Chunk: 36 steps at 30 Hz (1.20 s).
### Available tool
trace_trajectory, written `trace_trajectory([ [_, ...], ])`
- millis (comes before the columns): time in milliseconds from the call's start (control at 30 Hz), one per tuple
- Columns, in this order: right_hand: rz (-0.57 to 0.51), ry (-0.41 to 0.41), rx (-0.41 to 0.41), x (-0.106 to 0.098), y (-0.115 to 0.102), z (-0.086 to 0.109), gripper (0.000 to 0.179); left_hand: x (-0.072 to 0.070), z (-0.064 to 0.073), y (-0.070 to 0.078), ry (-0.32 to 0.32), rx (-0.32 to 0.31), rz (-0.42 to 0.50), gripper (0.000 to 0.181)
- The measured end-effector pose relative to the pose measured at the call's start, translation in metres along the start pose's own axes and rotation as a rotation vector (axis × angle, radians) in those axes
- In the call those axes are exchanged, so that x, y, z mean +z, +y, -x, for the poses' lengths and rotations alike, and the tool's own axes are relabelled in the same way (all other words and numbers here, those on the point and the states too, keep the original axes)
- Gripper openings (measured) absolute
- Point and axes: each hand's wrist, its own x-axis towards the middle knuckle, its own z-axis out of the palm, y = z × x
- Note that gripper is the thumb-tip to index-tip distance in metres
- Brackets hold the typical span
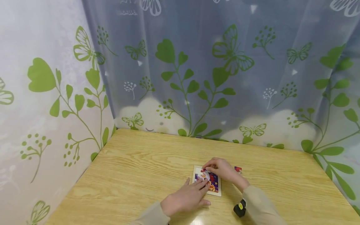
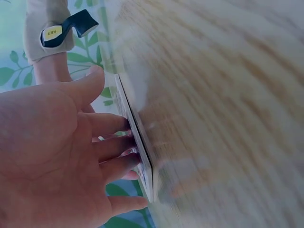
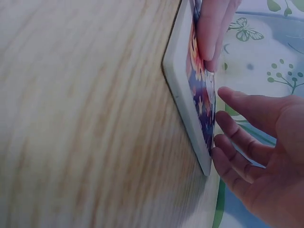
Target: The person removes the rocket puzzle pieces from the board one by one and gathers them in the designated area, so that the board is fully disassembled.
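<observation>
A jigsaw puzzle (image 1: 214, 187) with a purple, red and orange picture lies in a pale shallow tray (image 1: 215, 193) on the table. My left hand (image 1: 187, 197) rests straight fingers on its near left part; in the left wrist view the fingertips (image 2: 124, 164) touch the puzzle behind the tray's edge. From the far side my right hand (image 1: 222, 170) reaches over the tray, its bent fingertips at a red puzzle piece (image 1: 203, 170) near the upper left corner. In the right wrist view the thumb and fingers (image 3: 232, 159) stand apart along the puzzle's surface.
A loose red puzzle piece (image 1: 237, 169) lies on the wooden table (image 1: 140, 162), just right of the tray beyond my right wrist. A black wrist device (image 1: 240, 208) sits at the right sleeve. Patterned curtains (image 1: 180, 93) border the table at the back and sides.
</observation>
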Motion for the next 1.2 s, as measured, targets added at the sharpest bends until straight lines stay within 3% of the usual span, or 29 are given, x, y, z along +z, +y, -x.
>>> trace_trajectory([
  [467, 0.033, -0.041, -0.028, 0.0001, -0.0034, -0.0023, 0.024, -0.0037, -0.0015, 0.0032, 0.005, -0.029, 0.022, 0.066],
  [900, -0.055, -0.095, -0.075, -0.0079, -0.0037, -0.0032, 0.043, -0.0054, -0.004, 0.0038, 0.005, -0.037, -0.005, 0.066],
  [1200, -0.058, -0.076, -0.023, -0.0058, -0.0037, -0.0016, 0.03, -0.0062, -0.0051, 0.0042, 0.0, -0.042, -0.023, 0.066],
])
